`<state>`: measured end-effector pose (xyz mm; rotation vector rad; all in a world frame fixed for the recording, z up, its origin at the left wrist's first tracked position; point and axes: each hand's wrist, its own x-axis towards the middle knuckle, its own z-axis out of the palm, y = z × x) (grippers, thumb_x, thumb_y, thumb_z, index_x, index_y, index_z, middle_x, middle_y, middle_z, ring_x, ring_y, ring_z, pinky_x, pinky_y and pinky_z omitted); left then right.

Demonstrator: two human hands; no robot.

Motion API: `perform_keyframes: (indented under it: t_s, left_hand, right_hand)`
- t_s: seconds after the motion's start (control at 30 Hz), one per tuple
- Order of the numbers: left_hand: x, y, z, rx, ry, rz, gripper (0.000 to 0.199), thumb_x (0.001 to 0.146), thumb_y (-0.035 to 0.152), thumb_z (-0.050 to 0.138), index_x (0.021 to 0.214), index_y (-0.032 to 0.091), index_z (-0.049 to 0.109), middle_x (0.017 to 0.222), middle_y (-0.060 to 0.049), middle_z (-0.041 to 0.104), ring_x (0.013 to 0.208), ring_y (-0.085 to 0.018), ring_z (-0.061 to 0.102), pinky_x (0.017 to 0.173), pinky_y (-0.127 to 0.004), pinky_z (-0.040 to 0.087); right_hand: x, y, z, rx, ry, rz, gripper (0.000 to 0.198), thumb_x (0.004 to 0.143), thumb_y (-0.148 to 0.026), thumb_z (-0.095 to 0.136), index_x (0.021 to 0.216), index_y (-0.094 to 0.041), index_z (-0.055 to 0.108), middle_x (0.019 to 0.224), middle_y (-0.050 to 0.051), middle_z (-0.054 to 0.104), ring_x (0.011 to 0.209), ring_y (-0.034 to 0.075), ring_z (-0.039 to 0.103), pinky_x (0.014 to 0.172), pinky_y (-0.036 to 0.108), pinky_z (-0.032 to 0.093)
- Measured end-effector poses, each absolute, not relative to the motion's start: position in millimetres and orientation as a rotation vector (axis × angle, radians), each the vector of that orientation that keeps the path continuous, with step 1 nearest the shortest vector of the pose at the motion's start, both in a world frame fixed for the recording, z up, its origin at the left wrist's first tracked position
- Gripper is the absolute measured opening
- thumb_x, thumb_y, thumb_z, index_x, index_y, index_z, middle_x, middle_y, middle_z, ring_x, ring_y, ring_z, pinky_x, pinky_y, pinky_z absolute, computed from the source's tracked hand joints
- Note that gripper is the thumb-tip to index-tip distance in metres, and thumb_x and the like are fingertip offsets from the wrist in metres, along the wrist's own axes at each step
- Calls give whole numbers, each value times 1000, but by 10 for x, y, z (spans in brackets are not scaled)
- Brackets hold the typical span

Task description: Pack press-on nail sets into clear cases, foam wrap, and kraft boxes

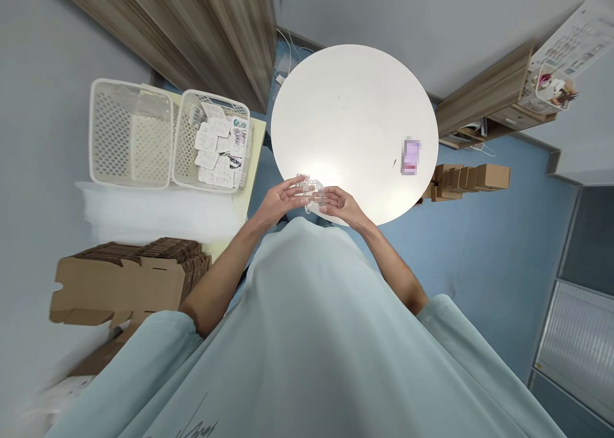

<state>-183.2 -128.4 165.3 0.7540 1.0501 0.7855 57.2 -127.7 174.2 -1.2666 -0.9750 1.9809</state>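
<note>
At the near edge of the round white table [355,118], both hands grip a small, clear, crinkled plastic piece [314,187]. Its exact kind cannot be made out; it looks like a transparent wrapper or thin plastic packaging. My left hand [283,199] pinches its left side, thumb below and fingers above. From the right, my right hand [343,204] closes on the other side with thumb and fingers. The fingertips of the two hands are close together, and the piece partly shows between them.
On the left, a white basket [178,144] holds several printed cards or packs beside another white basket [96,137]. Flattened cardboard boxes [119,288] are stacked nearer me. A blurred purple item [411,153] lies on the table's right side. Brown boxes [494,176] stand farther right.
</note>
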Motion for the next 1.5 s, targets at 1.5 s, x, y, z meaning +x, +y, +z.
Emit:
perform_keyframes:
  t_s: [1.5]
  left_hand:
    - [-2608, -2047, 1396, 300, 1521, 1055, 67, 71, 35, 98, 133, 22, 78, 139, -14, 78, 120, -29, 79, 99, -43, 69]
  right_hand:
    - [-138, -371, -12, -2004, -2448, 1074, 44, 99, -27, 76, 137, -12, 60, 143, 25, 62, 129, 38, 60, 111, 49, 47]
